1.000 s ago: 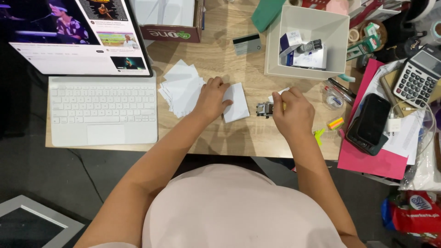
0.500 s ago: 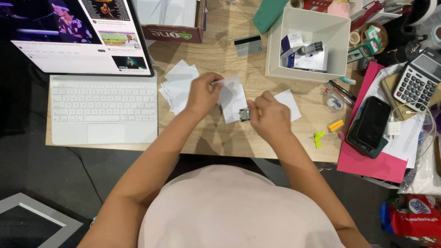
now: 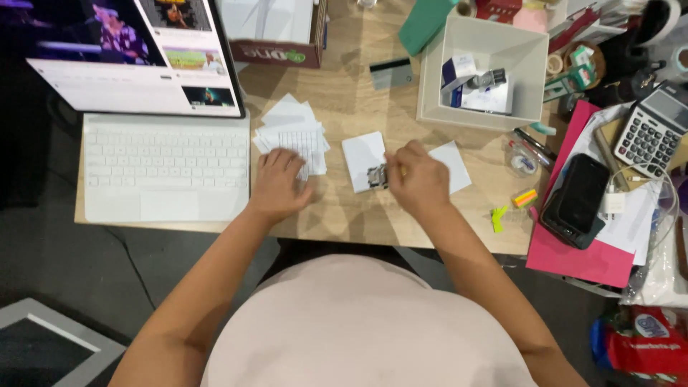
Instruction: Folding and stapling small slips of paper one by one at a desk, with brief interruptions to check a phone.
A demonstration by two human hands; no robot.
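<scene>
Pinching a small dark metal clip (image 3: pixel 377 176) with my right hand (image 3: pixel 418 179), fingers pressed together on it, right at the near edge of a white paper slip (image 3: pixel 362 155) lying flat on the wooden desk (image 3: pixel 344 107). Clip looks like a binder clip but it's small and blurred, can't be sure. It touches the slip's near right corner.

Left hand (image 3: pixel 279 183) flat, palm down, fingers loosely spread on the near edge of a loose stack of white paper slips (image 3: pixel 292 129). Not gripping, just resting on top. Stack sits left of the single slip, just right of the white keyboard (image 3: pixel 165 166).

Another white slip (image 3: pixel 453 163) lies just right of my right hand, partly under it.

Far side: tablet screen (image 3: pixel 136 57) above the keyboard, brown cardboard box (image 3: pixel 276 51) beside it, white square bin (image 3: pixel 487 43) far right holding small boxes. Dark card (image 3: pixel 390 72) lies between box and bin.

Right side: black phone (image 3: pixel 577 197) on a pink folder (image 3: pixel 573 254), calculator (image 3: pixel 656 129) further right, yellow-green sticky tabs (image 3: pixel 499 215) near the desk edge, pens (image 3: pixel 534 143) near the bin.
</scene>
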